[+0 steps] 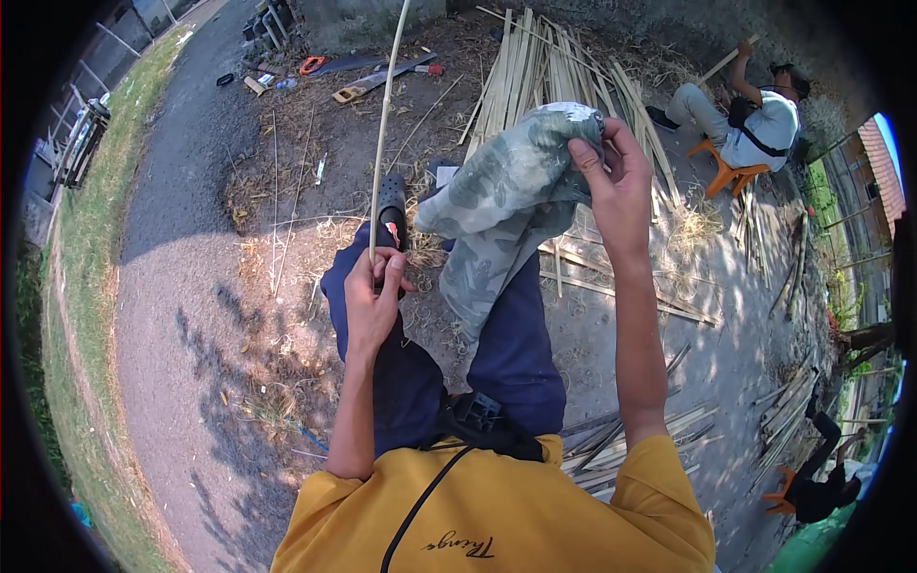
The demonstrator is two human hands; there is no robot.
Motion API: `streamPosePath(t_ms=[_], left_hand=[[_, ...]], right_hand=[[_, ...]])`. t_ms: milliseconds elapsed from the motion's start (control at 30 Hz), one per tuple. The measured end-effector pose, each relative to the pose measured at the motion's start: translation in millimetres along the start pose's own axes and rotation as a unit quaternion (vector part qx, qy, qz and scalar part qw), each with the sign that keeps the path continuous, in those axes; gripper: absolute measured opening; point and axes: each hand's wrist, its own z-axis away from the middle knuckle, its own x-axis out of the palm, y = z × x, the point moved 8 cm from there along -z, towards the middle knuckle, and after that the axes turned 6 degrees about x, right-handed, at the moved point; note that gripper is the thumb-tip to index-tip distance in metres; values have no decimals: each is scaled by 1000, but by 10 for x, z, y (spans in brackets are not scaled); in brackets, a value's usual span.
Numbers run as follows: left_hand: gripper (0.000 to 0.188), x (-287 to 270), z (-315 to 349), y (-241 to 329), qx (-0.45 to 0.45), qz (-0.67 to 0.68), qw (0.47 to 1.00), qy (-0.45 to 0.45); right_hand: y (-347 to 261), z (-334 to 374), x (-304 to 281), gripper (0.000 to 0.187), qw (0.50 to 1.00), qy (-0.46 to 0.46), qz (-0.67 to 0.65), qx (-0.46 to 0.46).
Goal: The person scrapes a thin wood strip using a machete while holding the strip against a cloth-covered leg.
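My left hand [375,291] is closed round the lower end of a long thin bamboo strip [386,124], which stands nearly upright and runs out past the top of the view. My right hand [616,181], raised in front of my right thigh, pinches the upper corner of a camouflage-patterned cloth [521,172] between thumb and fingers. The cloth hangs in folds down and to the left, over my right leg and part of the ground. What shape the cloth has when spread out, I cannot tell. A dark clog [392,202] shows beside the strip.
A big pile of split bamboo strips [535,67] lies ahead, with more strips [669,435] behind my right side. Handsaws [368,86] rest on the ground at the far left. One person [764,124] sits on an orange stool [726,172] at right; another person [826,487] sits lower right.
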Motion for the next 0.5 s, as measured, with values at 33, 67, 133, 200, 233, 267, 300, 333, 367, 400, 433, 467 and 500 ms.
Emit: streamPosePath(t_ms=[33, 67, 133, 200, 233, 267, 300, 333, 367, 400, 433, 467, 500], left_hand=[[24, -56, 12, -30, 12, 20, 1000, 20], [24, -119, 19, -51, 10, 33, 999, 39], [25, -201, 42, -88, 7, 48, 997, 62], [28, -307, 45, -161, 3, 49, 995, 88], [28, -340, 27, -149, 5, 50, 995, 90], [29, -373, 14, -138, -4, 42, 995, 91], [29, -410, 35, -140, -15, 33, 995, 93], [28, -406, 26, -155, -18, 37, 995, 91], [28, -416, 49, -160, -18, 37, 995, 92], [27, -422, 60, -168, -18, 27, 995, 89], [26, -426, 71, -172, -18, 16, 996, 86], [25, -480, 81, -201, -30, 13, 995, 92], [25, -467, 84, -184, -31, 14, 995, 91]], right_hand=[[-52, -68, -37, 29, 994, 52, 83, -58], [-138, -84, -56, 28, 974, 103, 164, -115], [248, -38, 497, 35, 948, -173, 266, -9], [672, 4, 705, 33, 896, -301, 326, 17], [642, -75, 697, 32, 903, -245, 351, -36], [677, -138, 677, 32, 902, -245, 352, -39], [597, -247, 530, 30, 931, -139, 333, -47], [525, -298, 360, 29, 949, -31, 310, -54], [527, -288, 345, 29, 949, -32, 310, -54], [553, -258, 466, 28, 944, -120, 306, -42], [582, -196, 586, 28, 931, -206, 300, -29], [548, -161, 610, 26, 921, -210, 325, -41], [528, -159, 604, 26, 921, -210, 326, -40]])
